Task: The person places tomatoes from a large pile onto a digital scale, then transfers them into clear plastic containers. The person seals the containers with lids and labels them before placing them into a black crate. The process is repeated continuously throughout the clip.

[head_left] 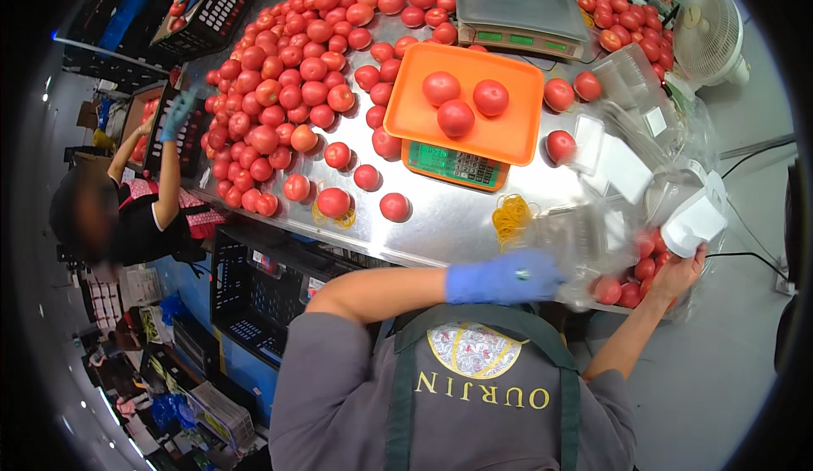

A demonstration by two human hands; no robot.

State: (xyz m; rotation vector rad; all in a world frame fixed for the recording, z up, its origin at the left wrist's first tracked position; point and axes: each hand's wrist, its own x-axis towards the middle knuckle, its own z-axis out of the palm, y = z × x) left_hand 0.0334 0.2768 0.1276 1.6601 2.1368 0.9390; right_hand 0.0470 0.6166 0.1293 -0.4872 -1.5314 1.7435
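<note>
My left hand (515,276), in a blue glove, reaches across my chest toward a clear plastic clamshell box (584,235); motion smears its fingers. The box is blurred too, and tomatoes (631,293) show at its right part. My bare right hand (677,274) grips the right side of the box, close below a white rounded device (696,217). Ahead of me an orange tray (525,119) with three tomatoes (456,119) rests on a scale with a green-lit panel (449,163). Yellow rubber bands (511,218) lie beside the box.
Many loose tomatoes (279,90) cover the left of the steel table (381,238). A second scale (517,5), stacked clear boxes (635,77) and a fan (710,35) stand beyond. Black crates (254,293) sit lower left. A co-worker (127,208) with a gloved hand works at far left.
</note>
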